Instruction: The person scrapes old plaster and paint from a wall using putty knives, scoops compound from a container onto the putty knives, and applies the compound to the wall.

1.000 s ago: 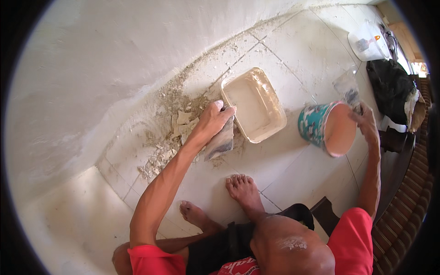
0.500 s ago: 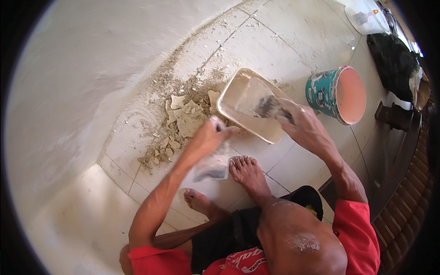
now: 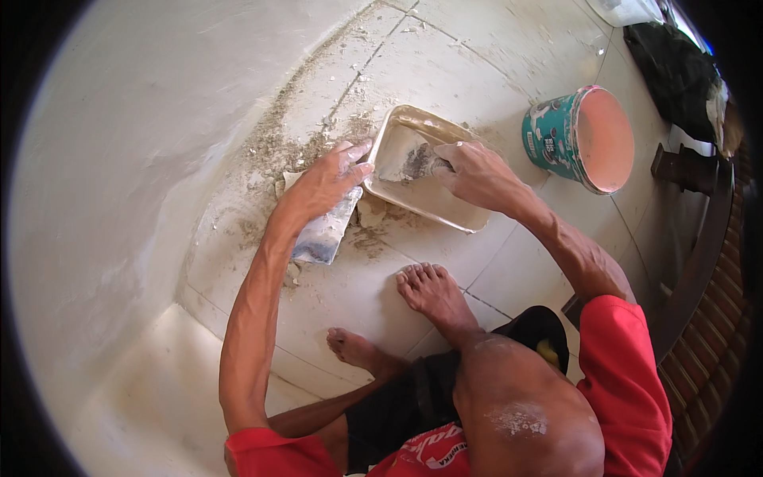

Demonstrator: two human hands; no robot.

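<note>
scooping filler from the tray, right hand fingers pinching the scraper, left hand fingers clamped round a trowel; i'd keep that tray steady, load small.

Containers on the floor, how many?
2. A shallow rectangular tray lies between the left hand and right hand; a teal bucket lies tipped on its side to the right. More may sit outside the view.

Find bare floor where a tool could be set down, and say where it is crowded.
Free: tile between the tray and teal bucket; tile left of the feet. Crowded: rubble along the wall, by the left hand.
</note>
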